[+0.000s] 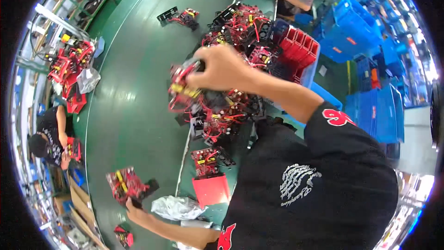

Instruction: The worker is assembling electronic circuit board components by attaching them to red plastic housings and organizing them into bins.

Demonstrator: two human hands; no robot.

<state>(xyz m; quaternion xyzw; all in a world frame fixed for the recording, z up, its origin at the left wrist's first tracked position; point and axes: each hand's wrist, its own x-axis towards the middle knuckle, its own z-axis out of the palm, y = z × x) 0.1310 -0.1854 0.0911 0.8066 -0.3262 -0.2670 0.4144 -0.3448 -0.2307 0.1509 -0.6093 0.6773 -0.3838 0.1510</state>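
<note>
Red, yellow-blocked circuit assembly (181, 83) is filling your right hand (219, 67) beside the jumbled red-and-black electronics heap (245, 21); your left hand (134, 208) is gripping a flat red-and-yellow board (124, 183) at the green tabletop (134, 129). Handling is apparently running midway; the heap is waiting.

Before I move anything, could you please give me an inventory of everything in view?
Work surface: one, green, centre
Main heap: uncountable boards, red, black, yellow, upper middle
Loose boards: at least three, red and black, top, lower left, lower middle
Held boards: two, red and yellow, lower left and upper centre
Panel: one, red, lower middle
Plastic bags: at least two, translucent, lower middle and left
Far heap: uncountable, mostly red, left
Trays: several, red, right of main heap
Crates: several, blue, right
Co-workers: two, black and grey shirts, left and top
Shirt: one, black, right
Left grip: one, bare, lower left
Right grip: one, bare, upper centre
</note>
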